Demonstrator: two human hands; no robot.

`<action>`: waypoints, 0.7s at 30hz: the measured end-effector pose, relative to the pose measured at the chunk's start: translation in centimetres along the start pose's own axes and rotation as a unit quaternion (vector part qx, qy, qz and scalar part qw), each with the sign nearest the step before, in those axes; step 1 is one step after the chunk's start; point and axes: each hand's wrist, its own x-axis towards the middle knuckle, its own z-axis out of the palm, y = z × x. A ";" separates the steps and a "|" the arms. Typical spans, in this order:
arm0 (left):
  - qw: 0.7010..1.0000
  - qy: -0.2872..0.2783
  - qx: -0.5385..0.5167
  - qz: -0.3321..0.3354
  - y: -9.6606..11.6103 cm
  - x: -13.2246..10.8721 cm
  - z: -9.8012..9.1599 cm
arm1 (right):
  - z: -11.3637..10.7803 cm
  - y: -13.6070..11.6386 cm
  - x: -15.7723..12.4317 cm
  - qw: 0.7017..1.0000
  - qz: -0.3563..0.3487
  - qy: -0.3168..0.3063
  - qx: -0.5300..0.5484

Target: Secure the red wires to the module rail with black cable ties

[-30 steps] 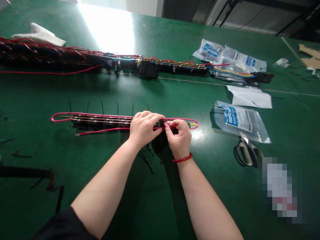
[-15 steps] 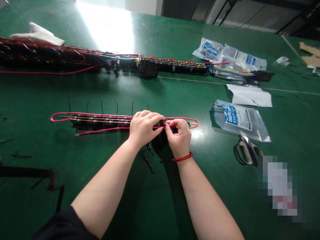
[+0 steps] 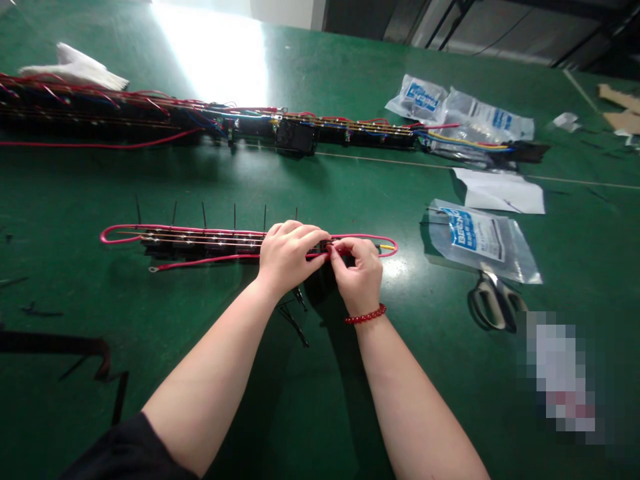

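A row of black modules (image 3: pixel 195 245) lies on the green bench, joined by thin metal strips. Several black cable ties stand up along its far side. A pink-red cable (image 3: pixel 210 231) loops around the row and ends in a ring terminal (image 3: pixel 154 269) at the near left. My left hand (image 3: pixel 293 257) is curled over the row and the cable. My right hand (image 3: pixel 357 273), with a red bead bracelet (image 3: pixel 365 315) on its wrist, pinches the cable between thumb and fingers. The two hands nearly touch, hiding the row's right part.
A long wired module strip (image 3: pixel 295 137) runs across the far side of the green bench (image 3: pixel 90 193). To the right lie plastic bags (image 3: pixel 477 240), white paper (image 3: pixel 500 191) and scissors (image 3: pixel 495 303). Cut cable ties (image 3: pixel 293 323) lie below my hands.
My right fingertips have crept slightly up along the cable, and the wire now sits a little higher between my hands. The view has tilted slightly; everything else stays put.
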 end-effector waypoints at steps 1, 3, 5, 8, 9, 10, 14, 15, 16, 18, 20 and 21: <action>1.000 -0.001 0.000 -0.001 0.0 0.0 0.0 | 0.0 0.0 0.0 1.000 -0.001 0.000 0.001; 1.000 -0.001 0.000 -0.002 0.0 0.0 0.0 | 0.0 0.1 0.0 1.000 -0.005 0.000 0.005; 1.000 -0.002 -0.002 -0.002 0.0 0.0 0.0 | 0.0 0.1 0.0 1.000 -0.007 -0.001 0.008; 1.000 -0.006 -0.006 -0.005 0.1 0.0 -0.1 | 0.0 0.1 0.0 1.000 -0.004 -0.003 0.003; 1.000 -0.007 -0.007 -0.006 0.1 0.0 -0.1 | 0.0 0.0 0.0 1.000 -0.003 -0.003 0.001; 1.000 -0.008 -0.007 -0.007 0.1 0.1 -0.1 | 0.0 0.0 0.0 1.000 -0.002 -0.003 -0.001; 1.000 -0.009 -0.003 -0.006 0.1 0.0 -0.2 | 0.0 0.0 -0.1 1.000 -0.003 -0.001 -0.006; 1.000 -0.010 -0.002 -0.005 0.1 0.0 -0.2 | 0.1 0.1 -0.1 1.000 -0.005 -0.001 -0.007; 1.000 -0.011 -0.002 -0.004 0.1 0.0 -0.2 | 0.1 0.1 -0.1 1.000 -0.008 0.001 -0.007; 1.000 -0.013 -0.002 -0.002 0.0 0.0 -0.2 | 0.1 0.2 -0.1 1.000 -0.012 0.006 -0.002; 1.000 -0.014 -0.001 0.000 0.0 0.0 -0.1 | 0.2 0.2 -0.1 1.000 -0.014 0.006 0.008; 1.000 -0.013 0.000 0.000 0.0 0.0 -0.1 | 0.2 0.2 -0.1 1.000 -0.014 0.005 0.013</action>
